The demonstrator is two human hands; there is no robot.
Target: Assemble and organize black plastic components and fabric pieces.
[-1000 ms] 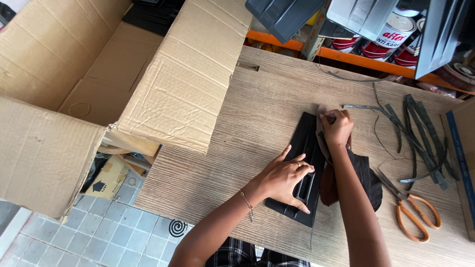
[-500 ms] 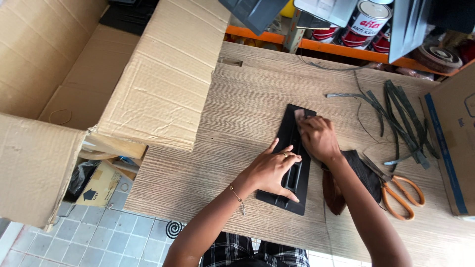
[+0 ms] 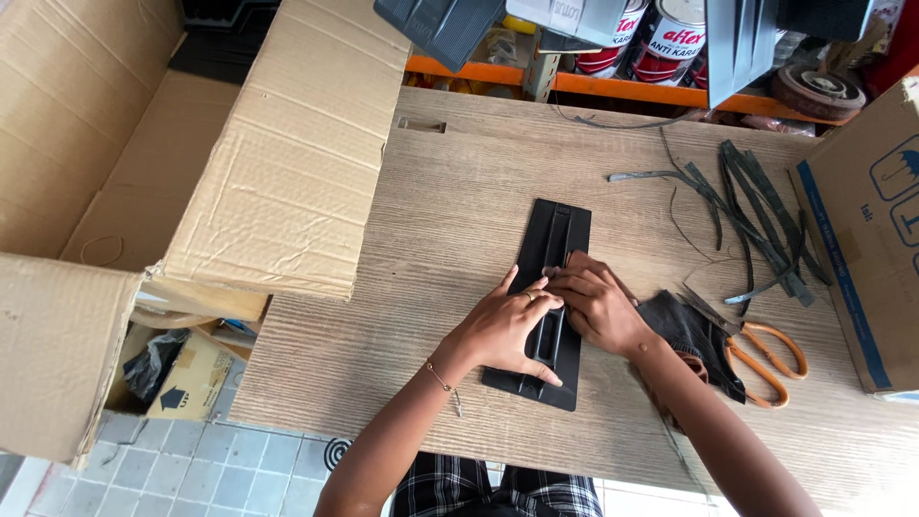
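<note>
A long black ribbed rubber piece (image 3: 551, 236) lies flat on the wooden table (image 3: 431, 220), running away from me. My left hand (image 3: 505, 324) presses down on its near half, fingers spread across it. My right hand (image 3: 595, 303) rests beside it on the same piece, fingers curled and touching the left fingertips over the central groove. Whether the right fingers pinch anything small is hidden.
Orange-handled scissors (image 3: 766, 350) lie right of my right wrist, beside a crumpled black scrap (image 3: 682, 325). Several thin black rubber offcuts (image 3: 745, 213) are scattered at the far right. A large open cardboard box (image 3: 191, 163) stands left; another carton (image 3: 876, 230) stands right. Cans sit on an orange shelf (image 3: 661, 91) behind.
My right hand has slid from the far end of the black piece toward me, meeting the left hand near the middle. The view has shifted and the piece sits more centred.
</note>
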